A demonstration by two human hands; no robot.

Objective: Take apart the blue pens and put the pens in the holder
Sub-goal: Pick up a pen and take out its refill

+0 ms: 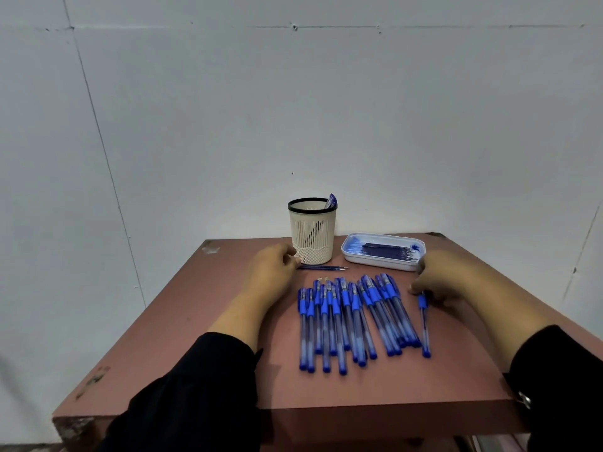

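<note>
Head cam: holder (312,234) w/ 1 pen (331,201), tray (350,245) w/ refills (385,249); grip states unclear.

On the reddish counter (228,370) a row of capped blue pens (352,321) lies between the person's hands. The left hand (272,267) pinches the end of a thin refill (323,267) lying in front of the cream holder (312,234), which has one pen in it. The right hand (437,282) grips a single pen (424,324) near its cap, beside a white tray (383,252) of refills.
</note>
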